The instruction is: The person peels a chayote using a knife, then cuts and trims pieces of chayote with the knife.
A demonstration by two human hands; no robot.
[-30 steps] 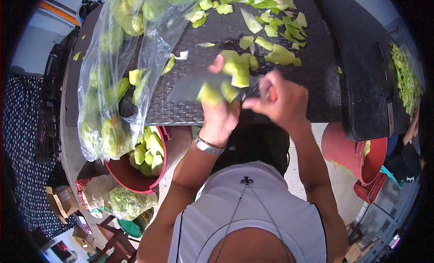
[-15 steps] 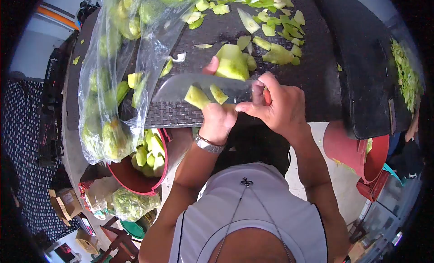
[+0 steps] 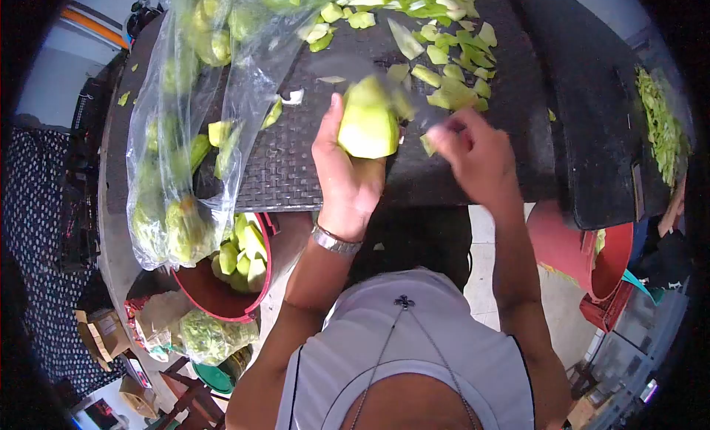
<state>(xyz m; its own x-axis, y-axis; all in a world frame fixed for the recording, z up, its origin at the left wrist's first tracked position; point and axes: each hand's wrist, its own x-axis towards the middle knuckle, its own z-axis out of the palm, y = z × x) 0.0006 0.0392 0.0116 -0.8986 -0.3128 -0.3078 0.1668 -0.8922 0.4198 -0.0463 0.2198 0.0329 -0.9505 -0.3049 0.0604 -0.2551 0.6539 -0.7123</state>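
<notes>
My left hand [image 3: 344, 180] holds a pale green chayote [image 3: 367, 128] above the dark woven tabletop [image 3: 274, 175]. Its thumb lies along one side and the palm is underneath. The chayote's lower face looks smooth and peeled; its far end is smeared by motion. In my right hand [image 3: 481, 160], fingers curled, is a large knife [image 3: 344, 65], its blade a grey blur passing over the chayote's far end. A blurred green slice [image 3: 403, 103] shows at the chayote's right side. Cut peel pieces [image 3: 451, 93] lie just past my right hand.
A clear plastic bag [image 3: 177, 134] of chayotes drapes over the table's left edge. Below it, a red bucket [image 3: 222, 308] contains cut pieces. Another red bucket [image 3: 555, 238] stands at the right. More green trimmings [image 3: 660, 127] lie farther right.
The knife has swung away from my left hand to the chayote's far side. My left hand has turned up and now cradles the chayote. The small pieces on the blade are no longer there.
</notes>
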